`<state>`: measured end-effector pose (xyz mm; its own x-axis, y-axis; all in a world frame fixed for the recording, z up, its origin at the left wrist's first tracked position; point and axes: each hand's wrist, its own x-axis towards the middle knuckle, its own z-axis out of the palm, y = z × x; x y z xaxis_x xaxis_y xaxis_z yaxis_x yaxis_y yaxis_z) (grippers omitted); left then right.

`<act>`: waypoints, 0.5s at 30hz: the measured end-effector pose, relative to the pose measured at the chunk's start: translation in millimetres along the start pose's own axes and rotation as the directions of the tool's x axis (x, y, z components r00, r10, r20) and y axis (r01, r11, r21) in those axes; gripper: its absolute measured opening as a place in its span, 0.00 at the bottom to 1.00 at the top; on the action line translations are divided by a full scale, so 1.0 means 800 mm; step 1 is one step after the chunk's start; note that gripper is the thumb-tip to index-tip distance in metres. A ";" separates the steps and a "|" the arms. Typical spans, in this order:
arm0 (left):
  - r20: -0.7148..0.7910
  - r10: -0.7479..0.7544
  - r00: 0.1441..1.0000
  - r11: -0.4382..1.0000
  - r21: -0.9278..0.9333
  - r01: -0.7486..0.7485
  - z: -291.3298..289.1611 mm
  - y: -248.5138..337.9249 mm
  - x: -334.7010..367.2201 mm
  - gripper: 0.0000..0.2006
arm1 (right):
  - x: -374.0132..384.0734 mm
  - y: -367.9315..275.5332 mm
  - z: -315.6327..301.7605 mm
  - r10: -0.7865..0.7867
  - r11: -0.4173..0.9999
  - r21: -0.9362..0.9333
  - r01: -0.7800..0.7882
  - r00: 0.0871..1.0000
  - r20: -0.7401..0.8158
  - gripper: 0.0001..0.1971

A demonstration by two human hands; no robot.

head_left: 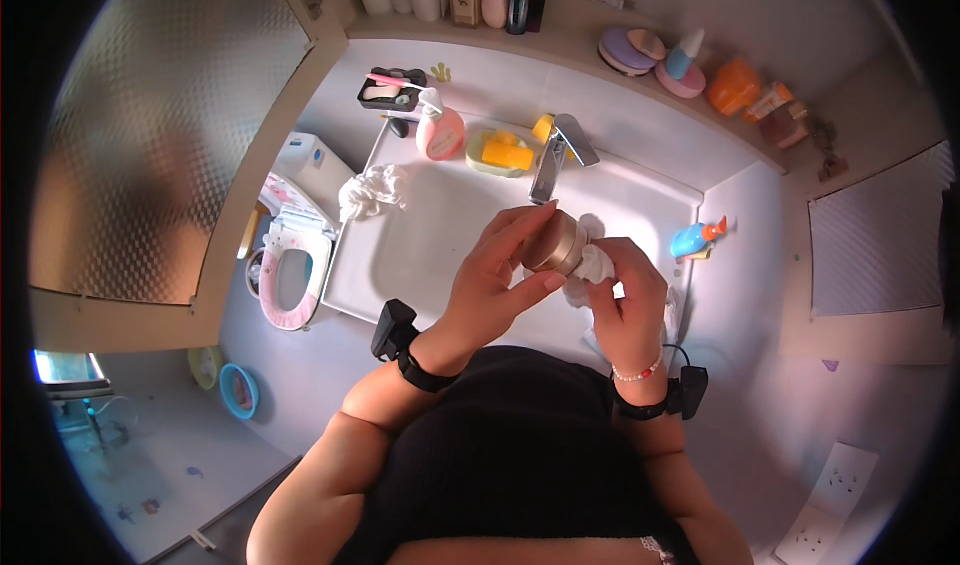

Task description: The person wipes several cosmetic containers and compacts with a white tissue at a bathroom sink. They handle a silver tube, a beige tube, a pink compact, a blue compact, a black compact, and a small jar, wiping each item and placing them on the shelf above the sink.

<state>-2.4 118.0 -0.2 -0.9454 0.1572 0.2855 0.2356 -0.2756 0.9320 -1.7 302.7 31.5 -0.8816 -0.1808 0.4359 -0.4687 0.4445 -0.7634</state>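
My left hand (488,283) is closed around a round brownish-gold cosmetic jar (553,242), held tilted over the white sink (420,235). A crumpled white tissue or cloth (594,264) is bunched in the fingers of my right hand (634,300) and meets the side of the jar. Just beyond my hands stands the chrome faucet (547,170). Whether the jar's lid is loose cannot be made out.
Along the sink's back edge are a pink pump bottle (441,133) and a yellow sponge (507,155) on a green dish. A white cloth (372,192) lies on the left rim. A blue bottle (692,240) is at the right. Cosmetics line the cabinet shelf (570,53); a cabinet door (160,135) hangs open.
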 end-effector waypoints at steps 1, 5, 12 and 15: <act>-0.023 0.012 1.000 0.999 0.040 -0.011 -0.001 -0.001 0.002 0.37 | 0.001 0.003 0.000 0.027 0.999 0.030 -0.028 0.999 0.044 0.12; -0.072 0.078 0.994 0.991 0.111 -0.070 -0.006 -0.006 0.022 0.42 | 0.008 0.013 0.012 0.164 0.978 0.110 -0.178 0.979 0.120 0.14; -0.075 0.279 0.957 0.877 0.425 -0.222 -0.021 -0.013 0.098 0.40 | 0.060 0.026 0.022 0.108 0.964 0.253 -0.077 0.987 -0.115 0.22; -0.238 0.306 0.922 0.947 0.178 -0.269 -0.006 -0.029 0.138 0.37 | 0.097 0.038 0.028 -0.044 0.999 0.001 0.045 0.989 -0.139 0.27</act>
<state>-113.4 137.4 8.4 -0.8529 -0.1649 0.4953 0.5170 -0.1346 0.8454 -85.2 282.7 31.7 -0.8439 -0.0769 0.5310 -0.5076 0.4351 -0.7437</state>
